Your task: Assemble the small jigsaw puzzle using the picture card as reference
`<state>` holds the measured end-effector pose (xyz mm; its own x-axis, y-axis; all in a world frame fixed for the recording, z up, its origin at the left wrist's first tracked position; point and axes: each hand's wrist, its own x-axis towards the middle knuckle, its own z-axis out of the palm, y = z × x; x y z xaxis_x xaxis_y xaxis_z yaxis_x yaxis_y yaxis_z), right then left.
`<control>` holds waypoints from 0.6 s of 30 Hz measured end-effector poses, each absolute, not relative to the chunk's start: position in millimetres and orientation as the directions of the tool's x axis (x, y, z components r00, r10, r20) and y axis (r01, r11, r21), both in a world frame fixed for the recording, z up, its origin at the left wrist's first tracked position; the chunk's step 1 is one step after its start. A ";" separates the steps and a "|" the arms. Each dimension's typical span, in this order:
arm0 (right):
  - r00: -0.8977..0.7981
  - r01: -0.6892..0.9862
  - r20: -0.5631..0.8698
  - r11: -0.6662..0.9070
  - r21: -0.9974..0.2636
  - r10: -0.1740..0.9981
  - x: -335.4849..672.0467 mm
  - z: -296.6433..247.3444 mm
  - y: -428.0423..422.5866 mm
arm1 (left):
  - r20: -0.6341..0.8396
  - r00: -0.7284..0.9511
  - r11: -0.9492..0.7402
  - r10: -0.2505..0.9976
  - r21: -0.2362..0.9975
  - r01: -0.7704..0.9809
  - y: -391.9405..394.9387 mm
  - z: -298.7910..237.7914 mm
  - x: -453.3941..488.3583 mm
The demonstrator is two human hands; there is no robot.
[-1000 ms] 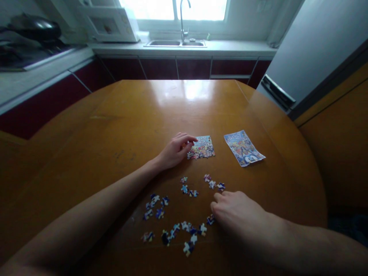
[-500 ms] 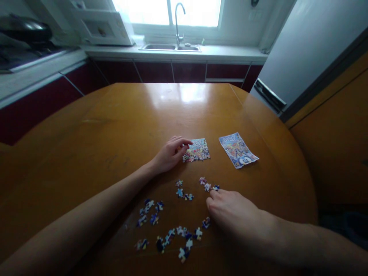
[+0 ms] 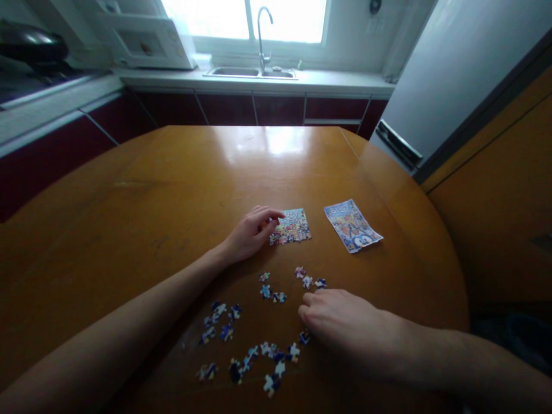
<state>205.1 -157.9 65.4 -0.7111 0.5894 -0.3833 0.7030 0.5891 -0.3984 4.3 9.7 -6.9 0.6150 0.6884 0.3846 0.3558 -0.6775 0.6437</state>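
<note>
My left hand (image 3: 254, 233) rests at the left edge of a partly assembled jigsaw puzzle (image 3: 293, 226), its fingers loosely stretched over the corner. The puzzle's lower edge is uneven. My right hand (image 3: 334, 313) is low over the table, palm down, with its fingers curled together. Its fingertips are mostly hidden, and whatever they may hold does not show. Just beyond it lies a loose puzzle piece (image 3: 320, 283), with a pale piece (image 3: 307, 282) and a pinkish piece (image 3: 300, 272) nearby. Another piece (image 3: 304, 337) sits close below the curled fingers.
Several loose pieces lie nearer me, including a blue piece (image 3: 265, 291) and a dark piece (image 3: 235, 371). A creased printed picture sheet (image 3: 351, 226) is right of the puzzle. The wooden table (image 3: 194, 172) stands before a counter with a sink (image 3: 235, 72); a fridge (image 3: 448, 75) is at right.
My right hand has drawn slightly left and toward me, away from the piece at its fingertips. My left hand stays at the puzzle. The whole view has shifted a little.
</note>
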 end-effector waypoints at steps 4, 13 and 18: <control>-0.717 0.691 -0.364 0.540 -0.480 0.595 207.7 68.8 -155.0 | 0.380 0.614 -0.674 0.692 0.646 0.359 10.0 -7.8 3.9; -0.424 0.691 -0.105 0.246 -0.680 0.899 238.8 45.5 -88.6 | 0.379 0.617 -0.676 0.690 0.642 0.361 10.4 -9.5 3.7; -0.272 0.677 -0.054 0.152 -0.720 0.961 245.0 19.5 -61.1 | 0.379 0.616 -0.677 0.691 0.639 0.366 10.8 -9.9 3.8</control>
<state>245.0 -61.1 19.5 -0.2721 0.9608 -0.0537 0.6773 0.1516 -0.7200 3.8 10.8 -9.9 0.6158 0.6906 0.3794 0.3658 -0.6770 0.6386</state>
